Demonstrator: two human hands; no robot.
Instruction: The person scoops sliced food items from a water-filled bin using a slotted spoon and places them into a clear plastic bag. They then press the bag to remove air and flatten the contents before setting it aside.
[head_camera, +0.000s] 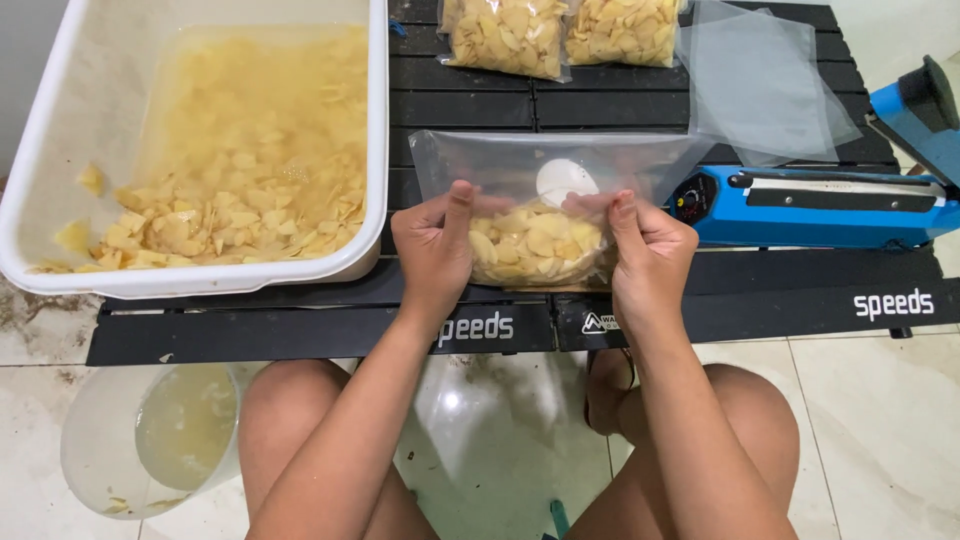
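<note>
Hands are both working one clear plastic bag half-filled with pale yellow chips (537, 245), sitting centre frame on the black slatted folding table (640, 100). Left hand (432, 247) is pinching the bag's left side, fingers curled shut on the plastic, thumb pointing up. Right hand (648, 250) is doing the same on the right side, fingers clenched on the film. Bag mouth is facing up-frame, upper part lying flat and chip-free, a white round disc (567, 181) showing through it.

Large white rectangular plastic tub (378, 120) is occupying upper left, holding loose chips in a clear liner. Two filled chip bags (560, 32) are lying at top centre. Stack of flat clear bags (760, 85) is sitting upper right. Blue impulse heat sealer (820, 205) is sitting right of centre, just beside the right hand. Translucent round bucket (150, 440) is standing on the tiled floor, lower left.
</note>
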